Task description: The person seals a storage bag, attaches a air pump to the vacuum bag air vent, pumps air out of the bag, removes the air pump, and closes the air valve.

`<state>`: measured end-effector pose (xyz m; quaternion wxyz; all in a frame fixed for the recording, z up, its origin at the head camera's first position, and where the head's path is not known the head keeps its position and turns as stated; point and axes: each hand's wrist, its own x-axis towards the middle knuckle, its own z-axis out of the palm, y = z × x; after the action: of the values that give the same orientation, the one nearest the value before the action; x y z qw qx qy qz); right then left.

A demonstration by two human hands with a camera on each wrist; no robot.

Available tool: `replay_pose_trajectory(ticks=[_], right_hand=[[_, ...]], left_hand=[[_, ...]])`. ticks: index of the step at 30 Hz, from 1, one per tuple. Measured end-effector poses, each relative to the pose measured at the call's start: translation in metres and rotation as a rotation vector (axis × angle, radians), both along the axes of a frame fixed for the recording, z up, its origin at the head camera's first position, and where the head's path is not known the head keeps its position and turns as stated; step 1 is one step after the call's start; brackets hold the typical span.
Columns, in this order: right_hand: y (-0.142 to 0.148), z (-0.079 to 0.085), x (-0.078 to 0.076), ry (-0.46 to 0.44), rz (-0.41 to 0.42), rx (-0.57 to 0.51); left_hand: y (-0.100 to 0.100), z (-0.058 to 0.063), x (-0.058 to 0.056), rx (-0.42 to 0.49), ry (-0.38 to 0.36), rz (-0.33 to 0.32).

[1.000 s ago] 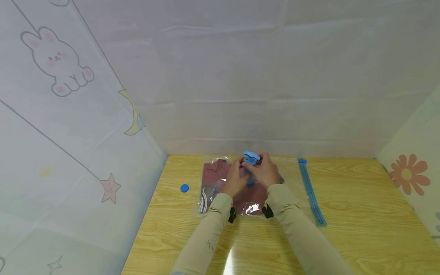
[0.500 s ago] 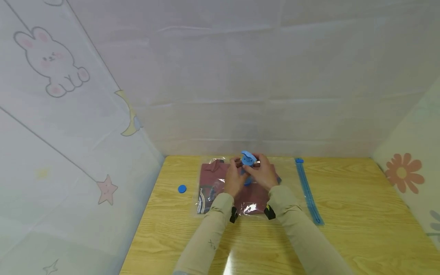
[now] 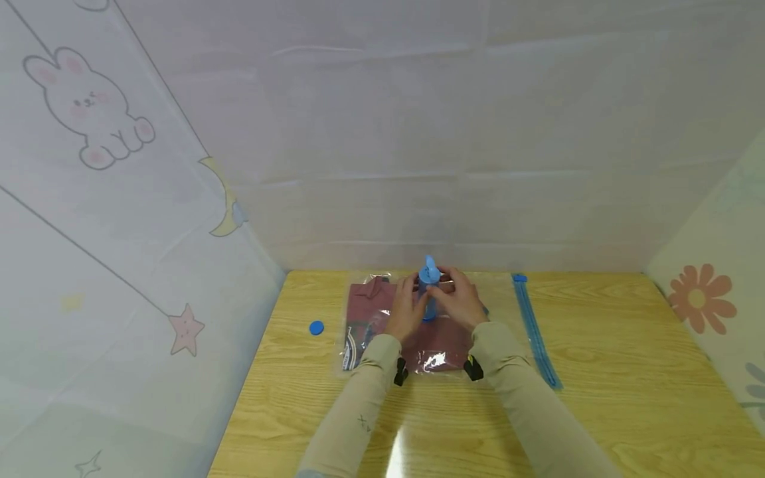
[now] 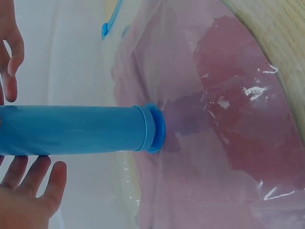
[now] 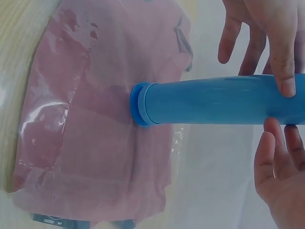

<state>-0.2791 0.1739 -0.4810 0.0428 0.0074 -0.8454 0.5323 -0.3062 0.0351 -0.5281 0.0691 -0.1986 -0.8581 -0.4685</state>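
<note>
A blue hand pump [image 3: 429,273] stands upright in the head view, on a clear plastic bag [image 3: 505,312] with a dark red garment [image 3: 366,302] inside. My left hand [image 3: 406,315] holds the pump's barrel from the left, my right hand [image 3: 461,304] from the right. In the left wrist view, left fingertips [image 4: 55,179] touch the barrel's side. From the right wrist, right fingertips [image 5: 270,128] meet the barrel [image 5: 205,101], and a digit of the other hand lies across it. The pump's flared foot [image 5: 139,104] sits right at the bag's surface.
A round blue cap [image 3: 317,327] lies on the wooden table [image 3: 287,411] to the left. The bag's blue zip strip [image 3: 534,332] runs along its right end, with a slider [image 3: 520,278] at the far end. A pale wall hanging [image 3: 382,153] stands behind.
The pump's handle has turned from crosswise to nearly end-on to the head camera, and the pump has come more upright. Both hands have stayed about the barrel.
</note>
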Motion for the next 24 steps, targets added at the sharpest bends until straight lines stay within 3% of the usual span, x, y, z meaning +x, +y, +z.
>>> replay_pose_trajectory(ticks=[14,24], right_hand=[[0.0047,-0.0007,0.0003,0.024,0.033,0.037],[0.0019,-0.0012,-0.0027,0.028,0.047,0.043]], left_hand=[[-0.0029,-0.0023,-0.0011,0.093,-0.120,-0.048],[-0.0048,-0.0017,-0.0022,0.039,-0.112,-0.067]])
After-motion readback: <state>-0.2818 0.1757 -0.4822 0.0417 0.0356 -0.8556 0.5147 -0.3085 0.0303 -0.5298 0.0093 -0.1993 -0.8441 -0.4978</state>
